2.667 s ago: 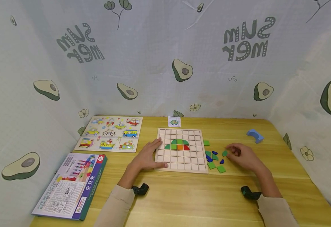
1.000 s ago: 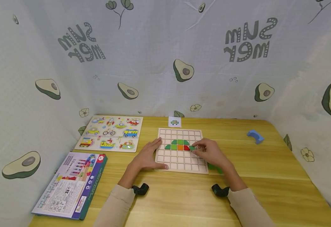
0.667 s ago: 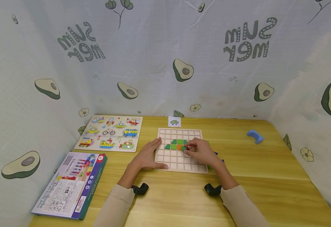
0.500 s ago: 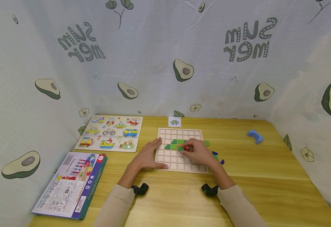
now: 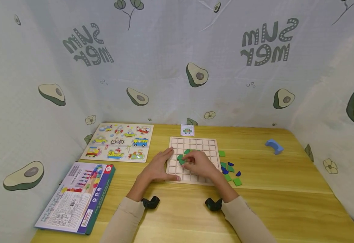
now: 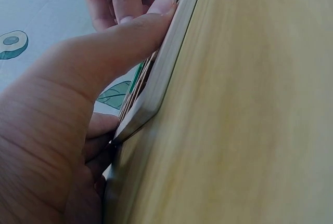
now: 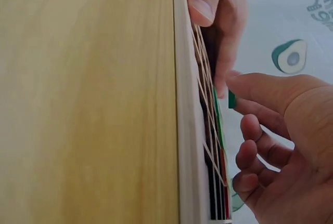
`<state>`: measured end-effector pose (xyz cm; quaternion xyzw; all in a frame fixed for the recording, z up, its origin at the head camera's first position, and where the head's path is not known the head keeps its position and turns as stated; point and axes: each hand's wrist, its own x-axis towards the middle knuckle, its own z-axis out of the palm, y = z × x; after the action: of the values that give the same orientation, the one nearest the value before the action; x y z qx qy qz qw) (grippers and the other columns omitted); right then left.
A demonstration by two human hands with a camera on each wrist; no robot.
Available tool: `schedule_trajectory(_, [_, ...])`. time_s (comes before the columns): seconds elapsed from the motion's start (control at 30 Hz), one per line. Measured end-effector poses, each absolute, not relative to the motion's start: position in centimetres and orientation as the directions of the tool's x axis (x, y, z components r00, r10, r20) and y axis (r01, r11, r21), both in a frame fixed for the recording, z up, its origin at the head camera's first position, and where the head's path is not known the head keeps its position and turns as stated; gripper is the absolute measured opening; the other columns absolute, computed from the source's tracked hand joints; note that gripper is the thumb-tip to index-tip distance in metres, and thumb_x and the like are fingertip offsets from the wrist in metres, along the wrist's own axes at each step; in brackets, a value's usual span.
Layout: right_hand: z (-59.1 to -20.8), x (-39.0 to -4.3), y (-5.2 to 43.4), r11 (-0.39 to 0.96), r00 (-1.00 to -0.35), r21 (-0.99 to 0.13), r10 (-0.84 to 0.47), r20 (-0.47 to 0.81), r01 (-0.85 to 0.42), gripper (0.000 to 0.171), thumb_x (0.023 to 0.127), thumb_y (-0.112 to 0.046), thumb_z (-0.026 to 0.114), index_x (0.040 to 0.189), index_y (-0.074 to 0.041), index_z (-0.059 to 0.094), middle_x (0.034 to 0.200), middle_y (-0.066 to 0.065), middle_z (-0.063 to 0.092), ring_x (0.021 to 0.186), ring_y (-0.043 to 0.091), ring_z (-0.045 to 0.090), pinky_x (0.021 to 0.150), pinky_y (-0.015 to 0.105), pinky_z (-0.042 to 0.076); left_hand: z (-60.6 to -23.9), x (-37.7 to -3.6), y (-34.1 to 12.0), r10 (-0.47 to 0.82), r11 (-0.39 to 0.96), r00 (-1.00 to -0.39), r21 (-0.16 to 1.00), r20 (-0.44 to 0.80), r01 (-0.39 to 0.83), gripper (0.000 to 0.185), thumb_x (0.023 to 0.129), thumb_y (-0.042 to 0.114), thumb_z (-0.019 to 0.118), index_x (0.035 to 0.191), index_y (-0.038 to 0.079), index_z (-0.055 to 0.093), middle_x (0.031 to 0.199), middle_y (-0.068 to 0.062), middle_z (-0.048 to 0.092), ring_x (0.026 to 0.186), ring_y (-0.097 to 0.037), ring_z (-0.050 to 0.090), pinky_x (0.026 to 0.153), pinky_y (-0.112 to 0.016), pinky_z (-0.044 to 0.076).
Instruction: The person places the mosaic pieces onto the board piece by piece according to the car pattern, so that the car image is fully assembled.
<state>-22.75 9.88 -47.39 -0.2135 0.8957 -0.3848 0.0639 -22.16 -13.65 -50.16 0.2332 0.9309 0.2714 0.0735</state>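
At the frame's centre, your left hand [image 5: 157, 168] lies flat, fingers spread, steadying the grid board's [image 5: 211, 148] left edge on the tabletop [image 5: 286, 189]. Your right hand [image 5: 201, 165] pinches a green tile [image 7: 231, 99] over the board's left-middle cells. Loose tiles [image 5: 231, 170] lie just right of the board.

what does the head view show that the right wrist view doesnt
Only the head view shows the whole yellow wooden table, the loose green and blue flat pieces right of the board, the vehicle picture puzzle, the purple game box, the blue arch block and the small pattern card.

Only the right wrist view shows, edge on, the small green piece pinched at the right hand's fingertips, just above the cells.

Both show the pale wooden grid board, the left hand steadying it, and the avocado-print cloth.
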Motion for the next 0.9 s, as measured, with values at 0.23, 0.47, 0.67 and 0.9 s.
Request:
schedule_trajectory(0.23, [-47.83,-22.58,9.21,0.609,-0.900,-0.719,-0.432,0.053,-0.335,0.021,0.088,-0.014,0.082,0.107,-0.007,0.080,0.083,0.000,0.062,0.073,0.013,0.051,0.064,0.023,0.044,-50.19,-22.19,-13.62,0.481,0.738,-0.877,0.541,-0.002,0.404,0.119,0.074,0.066,0.082,0.164,0.010,0.028,0.173,-0.002,0.020,0.160,-0.024,0.019,0.131,-0.049,0.017])
schedule_trajectory(0.47, [-48.09,-22.68,8.91,0.624,-0.905,-0.707,-0.423,0.053,-0.333,0.019,0.089,-0.015,0.081,0.107,-0.009,0.080,0.083,-0.002,0.061,0.075,0.013,0.051,0.065,0.024,0.045,-50.26,-22.19,-13.62,0.481,0.741,-0.877,0.535,-0.001,0.406,0.120,0.073,0.066,0.082,0.164,0.010,0.028,0.173,-0.002,0.020,0.160,-0.024,0.020,0.131,-0.049,0.017])
schedule_trajectory(0.67, [-48.27,-22.86,8.84,0.627,-0.906,-0.703,-0.418,0.059,-0.335,0.019,0.089,-0.015,0.081,0.107,-0.009,0.080,0.081,-0.003,0.060,0.072,0.013,0.051,0.062,0.024,0.044,-50.11,-22.15,-13.61,0.485,0.739,-0.874,0.531,0.007,0.414,0.119,0.073,0.066,0.082,0.163,0.009,0.029,0.173,-0.002,0.021,0.160,-0.024,0.021,0.131,-0.050,0.018])
schedule_trajectory(0.9, [-48.25,-22.83,8.81,0.631,-0.909,-0.700,-0.411,0.062,-0.333,0.020,0.089,-0.017,0.082,0.107,-0.009,0.080,0.081,-0.003,0.061,0.071,0.012,0.051,0.063,0.024,0.045,-50.14,-22.26,-13.59,0.488,0.740,-0.873,0.528,0.004,0.416,0.120,0.073,0.065,0.083,0.163,0.008,0.028,0.173,-0.003,0.021,0.160,-0.024,0.020,0.131,-0.049,0.016])
